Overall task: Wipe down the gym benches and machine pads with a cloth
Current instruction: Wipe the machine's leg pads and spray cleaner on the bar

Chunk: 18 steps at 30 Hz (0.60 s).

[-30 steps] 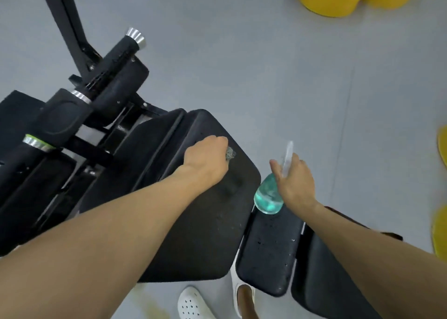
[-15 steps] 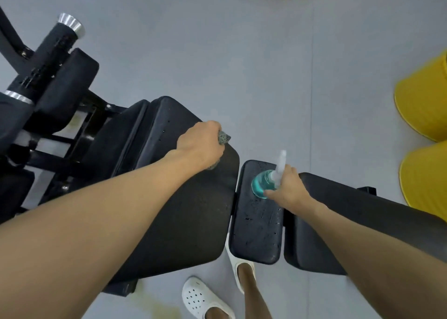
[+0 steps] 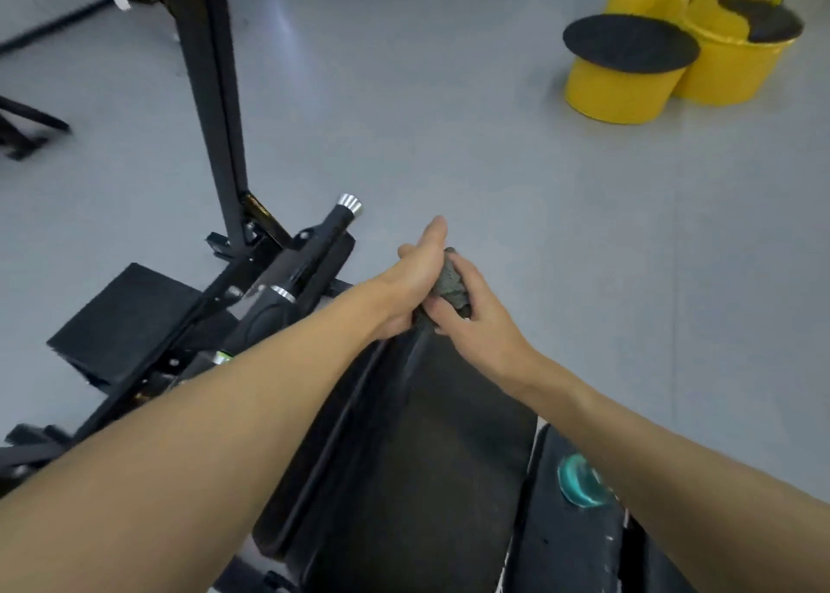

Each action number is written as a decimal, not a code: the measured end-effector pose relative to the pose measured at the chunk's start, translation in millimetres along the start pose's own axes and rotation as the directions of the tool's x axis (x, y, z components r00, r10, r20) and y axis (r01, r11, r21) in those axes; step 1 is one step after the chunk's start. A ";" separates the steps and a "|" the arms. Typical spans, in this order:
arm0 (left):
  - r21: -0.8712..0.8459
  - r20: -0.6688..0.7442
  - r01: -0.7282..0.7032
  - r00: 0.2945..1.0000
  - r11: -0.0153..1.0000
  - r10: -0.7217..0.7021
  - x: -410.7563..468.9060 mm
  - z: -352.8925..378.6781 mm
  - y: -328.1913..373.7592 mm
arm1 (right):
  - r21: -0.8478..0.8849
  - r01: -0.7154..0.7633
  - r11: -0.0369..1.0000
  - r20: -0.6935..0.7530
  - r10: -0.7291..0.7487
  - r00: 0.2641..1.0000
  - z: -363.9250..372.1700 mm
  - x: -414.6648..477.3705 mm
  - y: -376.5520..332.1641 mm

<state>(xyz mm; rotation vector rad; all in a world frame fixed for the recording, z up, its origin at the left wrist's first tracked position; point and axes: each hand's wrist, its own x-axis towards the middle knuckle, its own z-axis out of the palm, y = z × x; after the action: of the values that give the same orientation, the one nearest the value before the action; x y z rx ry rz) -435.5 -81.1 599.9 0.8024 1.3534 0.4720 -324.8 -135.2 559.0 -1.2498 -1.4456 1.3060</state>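
Observation:
A grey cloth [image 3: 451,284] is bunched between both my hands above the far end of the black bench pad [image 3: 431,448]. My left hand [image 3: 411,287] holds it from the left, with the thumb pointing up. My right hand [image 3: 471,309] grips it from the right, fingers curled round it. A teal spray bottle [image 3: 581,482] stands on the smaller black seat pad [image 3: 566,547] at the lower right, partly hidden by my right forearm.
A black machine frame [image 3: 215,111] with a chrome-capped roller handle [image 3: 332,228] and a flat foot plate [image 3: 121,323] stands to the left. Yellow round stools with black tops [image 3: 629,71] sit at the far right on the grey floor.
My right hand has let go of the spray bottle, which now stands on the seat pad, and has joined my left hand on the cloth. The view has tilted up.

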 end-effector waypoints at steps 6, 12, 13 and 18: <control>0.363 -0.377 -0.182 0.868 0.914 0.323 -22.3 -78.7 28.1 | -0.154 0.031 0.988 -0.074 -0.042 0.996 34.9 67.8 -29.0; 0.699 -0.536 0.178 0.772 0.692 0.342 -11.5 -154.4 -24.6 | -0.436 0.133 0.890 -0.009 -0.152 0.988 63.2 140.4 -33.8; 0.707 -0.541 0.220 0.781 0.672 0.312 -10.3 -155.1 -35.3 | -0.467 0.156 0.870 0.018 -0.168 0.986 69.1 148.8 -33.8; 0.745 -0.494 0.160 0.784 0.648 0.375 -13.8 -158.0 -48.5 | -0.674 0.323 0.664 0.164 -0.292 0.942 87.6 182.1 -21.7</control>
<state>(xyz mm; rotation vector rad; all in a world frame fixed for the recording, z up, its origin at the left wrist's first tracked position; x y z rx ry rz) -598.6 -86.0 570.6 1.5372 2.1987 0.2394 -447.3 26.9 558.6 -1.3392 -2.1874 0.5429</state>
